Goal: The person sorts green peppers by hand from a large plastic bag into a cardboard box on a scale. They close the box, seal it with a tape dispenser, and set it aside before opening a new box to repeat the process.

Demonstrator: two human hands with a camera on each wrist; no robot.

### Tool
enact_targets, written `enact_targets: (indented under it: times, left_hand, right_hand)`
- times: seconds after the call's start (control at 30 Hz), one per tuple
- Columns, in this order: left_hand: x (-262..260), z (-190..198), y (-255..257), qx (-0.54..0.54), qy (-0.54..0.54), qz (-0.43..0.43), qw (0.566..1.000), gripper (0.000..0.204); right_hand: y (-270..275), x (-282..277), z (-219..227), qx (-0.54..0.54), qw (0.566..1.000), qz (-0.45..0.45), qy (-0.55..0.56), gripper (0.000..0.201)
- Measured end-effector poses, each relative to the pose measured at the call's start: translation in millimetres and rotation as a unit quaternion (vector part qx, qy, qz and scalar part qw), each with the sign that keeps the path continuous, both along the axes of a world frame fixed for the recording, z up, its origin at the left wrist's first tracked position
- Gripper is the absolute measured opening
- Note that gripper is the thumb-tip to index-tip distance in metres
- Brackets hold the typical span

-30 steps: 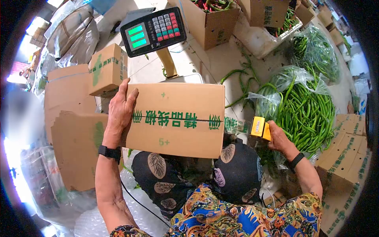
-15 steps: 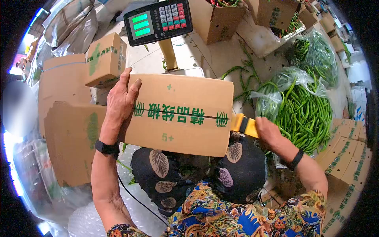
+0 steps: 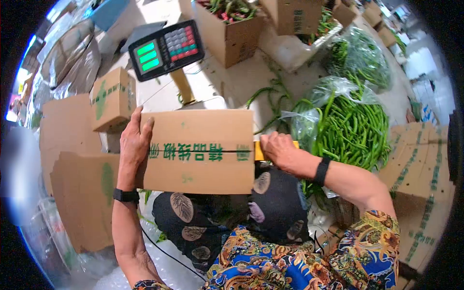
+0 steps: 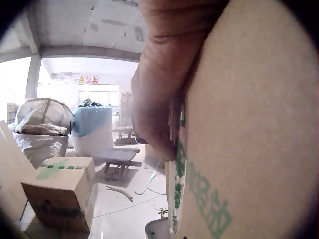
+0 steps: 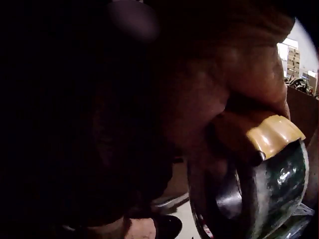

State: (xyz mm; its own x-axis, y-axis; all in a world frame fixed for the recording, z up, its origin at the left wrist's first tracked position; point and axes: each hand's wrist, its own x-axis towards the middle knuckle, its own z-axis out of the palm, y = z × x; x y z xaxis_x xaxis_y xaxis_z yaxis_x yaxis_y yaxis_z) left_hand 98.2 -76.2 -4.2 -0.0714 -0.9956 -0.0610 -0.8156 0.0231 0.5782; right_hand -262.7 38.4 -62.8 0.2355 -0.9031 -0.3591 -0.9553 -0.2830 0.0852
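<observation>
A closed cardboard box (image 3: 203, 130) with green print lies above the lap in the head view. The left hand (image 3: 133, 150) lies along its left end, thumb and fingers holding the edge; in the left wrist view the left hand (image 4: 169, 64) bends over the box side (image 4: 254, 109). At the box's right end the right hand (image 3: 285, 153) grips a yellow tape dispenser (image 3: 259, 151), held against that end. The right wrist view is dark, with the right hand (image 5: 229, 84) around the dispenser's yellow part (image 5: 276, 135) above a tape roll (image 5: 281, 184).
A scale display (image 3: 166, 50) stands behind the box. Green peppers (image 3: 355, 125) in a plastic bag lie to the right, beside flattened cartons (image 3: 411, 169). A small box (image 3: 113, 99) stands at left, and an open carton (image 3: 234, 38) of peppers at the back.
The right hand has brought the dispenser left to the box's right end and turned over it, the forearm swinging across. The head view has shifted; the left hand keeps its hold.
</observation>
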Motion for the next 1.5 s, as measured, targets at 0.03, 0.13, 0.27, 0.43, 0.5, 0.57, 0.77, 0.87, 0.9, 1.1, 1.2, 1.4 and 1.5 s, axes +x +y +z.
enact_targets:
  times: [0.03, 0.13, 0.27, 0.43, 0.5, 0.57, 0.77, 0.87, 0.9, 1.1, 1.2, 1.4, 1.5]
  left_hand:
    - [2.0, -3.3, -1.8, -0.015, -0.016, -0.013, 1.000, 0.057]
    - [2.2, -5.5, 4.2, -0.053, -0.015, -0.017, 0.998, 0.056]
    - [-1.1, -3.0, 6.7, -0.030, -0.003, -0.013, 0.999, 0.055]
    - [3.4, -3.5, 4.2, -0.012, 0.083, 0.011, 0.996, 0.049]
    - [18.3, -6.4, 2.4, -0.036, 0.009, -0.054, 0.998, 0.050]
    - [13.4, -7.1, -2.7, -0.033, 0.024, -0.032, 0.999, 0.050]
    - [0.8, 2.9, -0.2, 0.024, 0.069, 0.050, 0.996, 0.051]
    - [16.9, -5.5, -2.6, 0.004, 0.056, 0.032, 0.998, 0.052]
    - [26.9, -10.5, -3.2, -0.022, 0.026, 0.008, 0.999, 0.053]
    - [90.9, -31.7, -15.3, 0.026, 0.124, 0.071, 0.989, 0.060]
    - [98.8, -21.7, -3.4, 0.048, 0.210, 0.080, 0.973, 0.062]
    - [93.1, -36.4, 35.0, 0.032, 0.329, 0.130, 0.935, 0.061]
    - [116.7, -75.7, 41.0, -0.036, 0.126, 0.000, 0.991, 0.060]
  right_hand:
    - [-1.3, 5.5, -0.8, 0.008, 0.999, -0.030, -0.010, 0.015]
    - [-3.3, 7.5, 9.4, 0.004, 0.999, -0.019, -0.031, 0.017]
    - [-6.8, 4.2, 12.8, 0.029, 0.991, 0.133, -0.001, 0.025]
    - [-16.5, 6.4, -112.9, 0.045, 0.995, 0.077, -0.043, 0.021]
    - [-25.1, -27.9, -91.3, 0.073, 0.992, 0.001, -0.108, 0.019]
    - [-33.6, -66.3, -94.9, 0.102, 0.979, -0.087, -0.156, 0.042]
    - [-35.6, -96.0, -171.6, 0.185, 0.911, -0.289, -0.230, 0.081]
    - [-45.1, -53.9, -147.3, 0.109, 0.901, -0.245, -0.342, 0.096]
    - [-52.5, -36.5, -133.8, 0.127, 0.831, -0.299, -0.451, 0.095]
    - [-70.9, 28.5, -127.6, 0.190, 0.664, -0.385, -0.613, 0.084]
    - [-77.5, 34.9, -108.4, 0.386, 0.433, -0.381, -0.720, 0.065]
    - [-120.8, 1.4, -7.2, 0.226, 0.464, -0.272, -0.812, 0.050]
    - [-115.7, 2.1, 83.1, 0.135, 0.625, -0.164, -0.751, 0.045]
